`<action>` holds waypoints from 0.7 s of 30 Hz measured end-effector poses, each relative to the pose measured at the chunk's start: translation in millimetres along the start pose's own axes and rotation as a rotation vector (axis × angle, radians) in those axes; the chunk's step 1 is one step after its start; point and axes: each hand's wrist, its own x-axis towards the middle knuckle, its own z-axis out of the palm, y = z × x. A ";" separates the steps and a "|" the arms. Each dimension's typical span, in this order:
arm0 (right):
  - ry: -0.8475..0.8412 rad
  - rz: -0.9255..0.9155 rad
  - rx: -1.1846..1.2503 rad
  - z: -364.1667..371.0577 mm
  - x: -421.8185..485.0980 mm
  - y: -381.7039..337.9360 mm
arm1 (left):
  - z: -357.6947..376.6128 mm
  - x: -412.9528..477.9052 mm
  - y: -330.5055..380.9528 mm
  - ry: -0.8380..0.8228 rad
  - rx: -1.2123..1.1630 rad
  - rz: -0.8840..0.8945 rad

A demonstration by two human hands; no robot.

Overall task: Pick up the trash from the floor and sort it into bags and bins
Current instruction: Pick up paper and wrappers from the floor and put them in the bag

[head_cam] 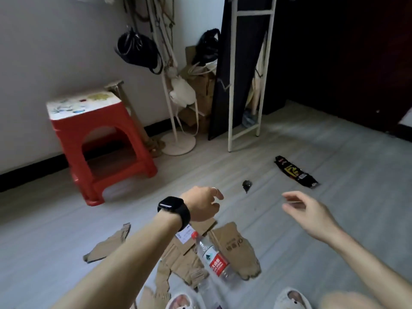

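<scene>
Both hands reach out over the grey floor (334,230) and neither holds anything. The left hand (204,205) is seen from the back, with a black smartwatch (175,211) on the wrist and a thin ring (214,190) on one finger; its grip is loose, the fingers lightly curled around nothing. The right hand (310,212) hangs with the palm turned inward and its grip slack, the fingers spread and relaxed. On the floor beyond and between the two hands lies a small dark crumpled scrap (247,185), apart from both. Farther right, a long black snack wrapper (295,171) with yellow and red print lies flat. Nearer the person, under the left forearm, torn brown cardboard pieces (239,248) are scattered, one bearing a white label, and a separate cardboard strip (107,244) lies off to the left. A clear plastic water bottle (211,257) with a red cap and a red label lies on its side across the cardboard, cap pointing away from the person. Two light slippers (185,299) show at the bottom edge. Against the white wall stands a red plastic stool (100,148) with a patterned white top. Right of it is a white coat stand (171,121) hung with a black bag (138,49), then stacked cardboard boxes (200,90) in the corner and a white frame (231,85) leaning against a dark panel.
</scene>
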 end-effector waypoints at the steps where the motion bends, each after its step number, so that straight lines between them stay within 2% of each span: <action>1: 0.008 0.013 -0.008 3.2 5.7 13.0 | 9.0 14.7 1.7 -0.020 0.012 0.005; 11: -0.165 0.186 -0.140 74.1 78.0 152.9 | 118.5 156.6 -22.3 -0.238 0.132 -0.057; 21: -0.366 0.292 -0.450 167.6 186.3 286.0 | 245.9 312.2 -59.6 -0.404 0.215 -0.041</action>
